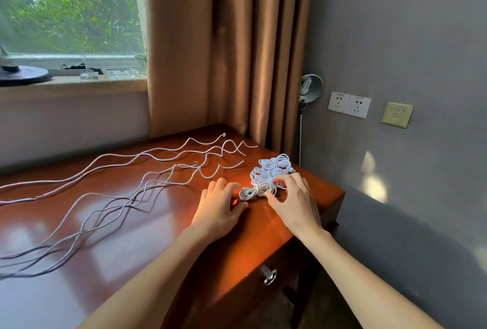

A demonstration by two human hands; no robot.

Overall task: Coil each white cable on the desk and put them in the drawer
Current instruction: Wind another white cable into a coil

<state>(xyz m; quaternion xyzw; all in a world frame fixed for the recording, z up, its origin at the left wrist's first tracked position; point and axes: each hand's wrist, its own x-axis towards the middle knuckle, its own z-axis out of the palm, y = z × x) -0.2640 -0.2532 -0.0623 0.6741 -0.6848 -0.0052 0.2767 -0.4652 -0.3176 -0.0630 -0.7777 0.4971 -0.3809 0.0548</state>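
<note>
Loose white cables (163,183): several lie uncoiled in long waves across the tabletop (131,244), running from its left edge to its far side.
Coiled bundle (271,170): a heap of white loops at the tabletop's right corner.
Right hand (295,202): fingers bent over the bundle's near side, thumb at its nearest loop; I cannot tell if it grips.
Left hand (218,204): relaxed on the tabletop just left of the bundle, holding nothing.
Drawer (253,257): closed under the right corner, with a metal ring handle (269,277).
Surface: glossy red-brown wood.
Room: brown curtain (224,51) behind; window (71,7) with a glass ashtray (121,72) on its sill; grey wall (408,38) with a lamp (312,86) and sockets (349,105).
</note>
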